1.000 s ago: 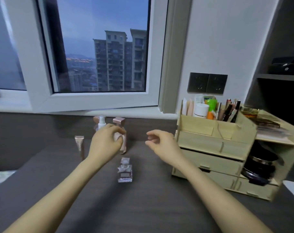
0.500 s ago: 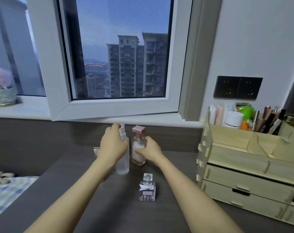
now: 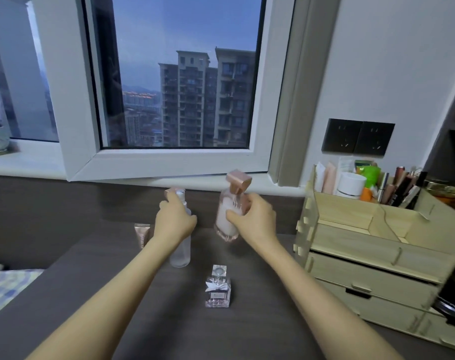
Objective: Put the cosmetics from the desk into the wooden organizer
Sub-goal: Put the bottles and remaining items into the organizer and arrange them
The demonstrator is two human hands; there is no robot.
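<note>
The right grip (image 3: 255, 216) grasps the pink-capped bottle (image 3: 227, 226), its long axis tilted, cap pointing up and right, well left of the wooden organizer (image 3: 364, 255). The left grip (image 3: 174, 219) grasps the frosted spray bottle (image 3: 180, 254), upright on the worktop (image 3: 169, 320).

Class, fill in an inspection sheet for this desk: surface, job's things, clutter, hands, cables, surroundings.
Surface: dark desk.
Job's things: pink-capped bottle, tilted; frosted spray bottle, upright; small perfume bottle and pink tube, both untouched; wooden organizer, cosmetics in its rear top compartment.
Clutter: nothing seen.
Hands: left hand grips the frosted spray bottle; right hand grips the pink-capped bottle.
Cables: nothing seen.
Surroundings: window; wall sockets.
</note>
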